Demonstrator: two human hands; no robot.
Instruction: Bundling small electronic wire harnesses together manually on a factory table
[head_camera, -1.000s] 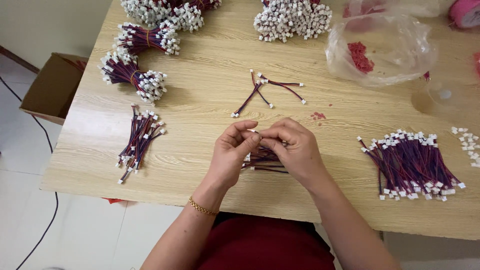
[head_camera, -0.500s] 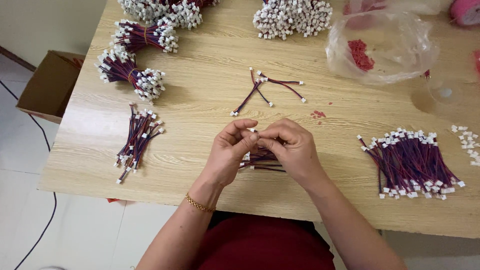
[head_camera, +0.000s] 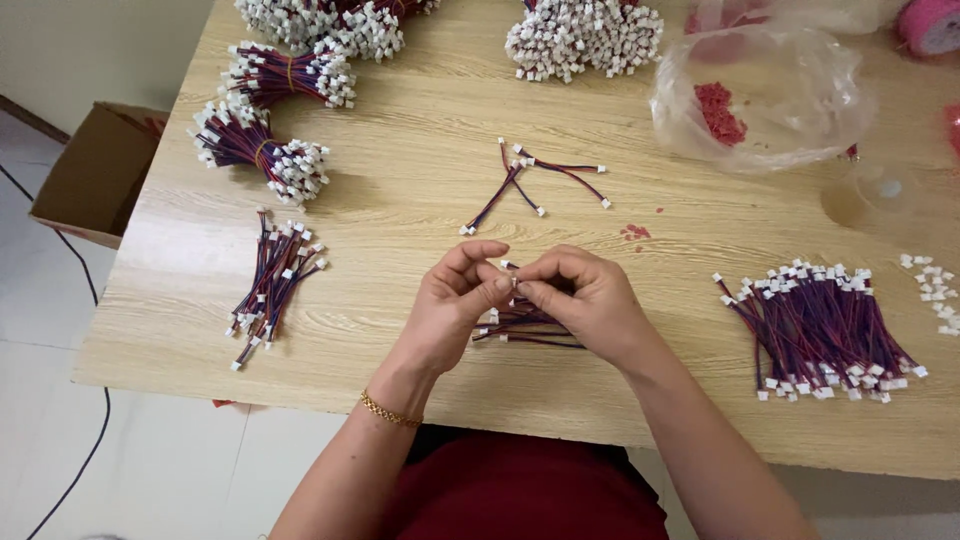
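A: Right, quick notes. Both hands are meeting over the wooden table, near the front edge. Left hand and right hand are pinching together on one small white connector at the fingertips, thumbs and forefingers closed tight on it, other fingers curling loosely.

B: Wires attached?

A: Looks so. A small bunch of red/blue wire leads is lying on the table just under the hands, partly hidden by them. Can't tell if the pinched piece belongs to that bunch.

B: Why held up like that?

A: Prob. for sight: part is tiny, so it's being raised off the wood and worked at the fingertips.

B: Surroundings?

A: Loose pile of leads is sitting to the right, within easy reach of the right hand. Smaller pile to the left. A few stray leads beyond the hands. Rubber-banded bundles are lining the far left, w/ a big heap of white connectors at the far edge. Clear plastic bag w/ red bits far right; few loose white housings at the right edge. Cardboard box on the floor, left.
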